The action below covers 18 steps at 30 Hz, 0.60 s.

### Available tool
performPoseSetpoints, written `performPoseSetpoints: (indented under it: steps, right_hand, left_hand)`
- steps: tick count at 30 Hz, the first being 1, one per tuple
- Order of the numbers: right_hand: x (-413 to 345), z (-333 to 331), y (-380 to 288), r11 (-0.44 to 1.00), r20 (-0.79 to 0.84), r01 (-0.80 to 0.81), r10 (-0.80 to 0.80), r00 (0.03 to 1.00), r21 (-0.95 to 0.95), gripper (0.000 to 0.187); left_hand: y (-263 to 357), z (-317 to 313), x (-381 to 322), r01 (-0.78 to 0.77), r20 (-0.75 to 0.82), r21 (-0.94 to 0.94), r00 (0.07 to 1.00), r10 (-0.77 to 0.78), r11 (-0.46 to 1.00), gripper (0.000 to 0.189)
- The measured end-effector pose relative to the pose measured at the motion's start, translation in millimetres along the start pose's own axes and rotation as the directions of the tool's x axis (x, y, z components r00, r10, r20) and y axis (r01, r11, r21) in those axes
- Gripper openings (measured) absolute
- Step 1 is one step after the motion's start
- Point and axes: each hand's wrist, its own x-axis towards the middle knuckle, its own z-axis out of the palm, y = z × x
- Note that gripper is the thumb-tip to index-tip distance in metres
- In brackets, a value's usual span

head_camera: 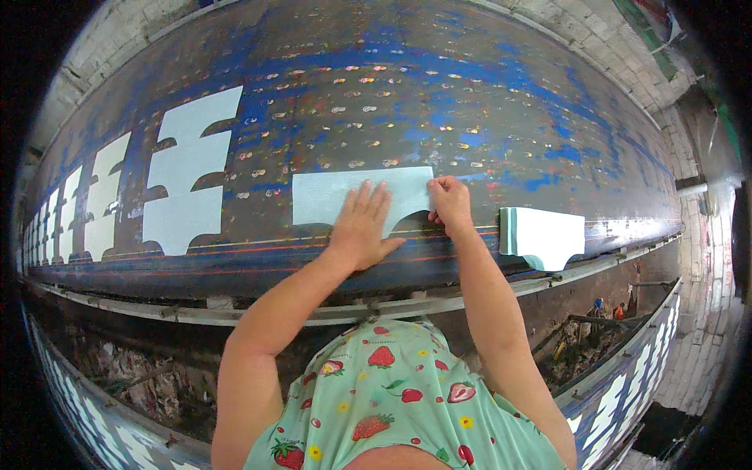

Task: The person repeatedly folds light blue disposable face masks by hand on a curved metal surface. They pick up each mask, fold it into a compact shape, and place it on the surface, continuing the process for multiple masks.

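A pale blue cut fabric piece (pixel 317 197) lies on the dark, paint-stained table (pixel 446 141), close to its near edge. Its upper edge is straight, and a tab narrows toward me between two curved cut-outs. My left hand (pixel 361 226) rests palm down on the middle of the piece, hiding part of the tab. At the piece's right end, my right hand (pixel 451 202) pinches the edge between thumb and forefinger. Farther right, a stack of similar cut pieces (pixel 549 235) sits at the near edge, white on top with pale green-blue sides.
To the left, a column of pale blue pieces (pixel 188 182) lies flat, with further columns of pale pieces (pixel 106 200) beyond it. A metal rail (pixel 329 317) runs along the table's near side. Behind me, another table carries white pieces (pixel 608 399). Debris (pixel 578 338) lies beneath.
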Motion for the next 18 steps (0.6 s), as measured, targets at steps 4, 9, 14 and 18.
performPoseSetpoints:
  steps: [4,9,14,18]
  right_hand:
    - [-8.6,-7.2,-4.8,0.999,0.058,0.006,-0.008,0.998,0.038,0.021]
    - [-30.2,-51.9,-6.1,0.97,0.069,0.17,-0.184,0.98,0.172,0.026]
    - [-31.0,-195.0,21.1,0.693,-0.141,0.512,-0.653,0.744,-0.507,0.023]
    - [-17.3,-336.4,56.4,0.464,-0.269,0.12,-0.685,0.677,-0.878,0.028]
  left_hand:
    - [38.3,7.8,45.1,-0.006,0.052,0.041,0.999,0.004,0.999,0.106]
    - [57.3,12.7,69.8,0.0,0.022,0.027,1.0,-0.001,1.0,0.102]
    - [75.3,4.7,81.0,0.1,0.122,-0.002,0.988,-0.099,0.995,0.096]
    - [133.5,1.6,115.7,0.261,0.165,-0.092,0.956,-0.244,0.961,0.092]
